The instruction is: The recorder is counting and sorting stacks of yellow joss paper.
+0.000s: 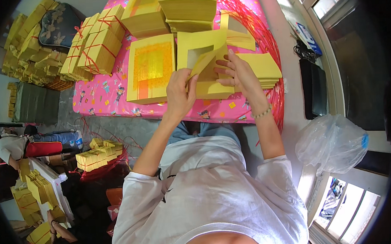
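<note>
My left hand (181, 91) pinches the near edge of a yellow paper sheet (206, 62) with a pale grey rectangle on it. That sheet is lifted and curled above a stack of yellow paper (213, 90). On its right side, my right hand (241, 74) has its fingers stretched and apart, close against the raised paper; whether they touch it is unclear. Left of my hands lies a stack with an orange and gold printed square (154, 67). Another yellow stack (263, 69) sits just right of my right hand.
A pink patterned cloth (103, 97) covers the table. Red ties (268, 40) hang along its right edge, and tied yellow bundles (100, 43) stand left. A clear plastic bag (331, 144) is by the window. Two people (13, 149) work with yellow paper at lower left.
</note>
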A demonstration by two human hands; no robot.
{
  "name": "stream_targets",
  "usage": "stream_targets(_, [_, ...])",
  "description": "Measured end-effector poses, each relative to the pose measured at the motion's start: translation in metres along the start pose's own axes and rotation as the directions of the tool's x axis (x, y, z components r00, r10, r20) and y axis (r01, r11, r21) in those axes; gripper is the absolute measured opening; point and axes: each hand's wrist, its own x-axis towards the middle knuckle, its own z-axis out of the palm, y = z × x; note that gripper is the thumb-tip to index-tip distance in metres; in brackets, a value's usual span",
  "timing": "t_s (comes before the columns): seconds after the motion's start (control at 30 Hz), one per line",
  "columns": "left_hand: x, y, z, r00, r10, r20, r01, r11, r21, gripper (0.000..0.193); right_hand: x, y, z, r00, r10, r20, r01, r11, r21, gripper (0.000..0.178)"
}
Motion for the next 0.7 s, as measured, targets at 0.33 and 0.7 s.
stream_targets(0.33, [0.000, -0.006, -0.022, 0.973, 0.122, 0.196, -0.101, 0.988, -0.115, 0.041, 0.036, 0.010, -0.012, 0.973, -0.174, 0.153, 0.181, 0.983, -0.034, 0.036])
stream_targets(0.7, [0.054, -0.021, -0.034, 0.903, -0.344, 0.256, 0.421, 0.593, -0.686, 0.046, -0.001, -0.007, 0.005, 0.867, -0.446, 0.224, 0.463, 0.886, -0.027, 0.034])
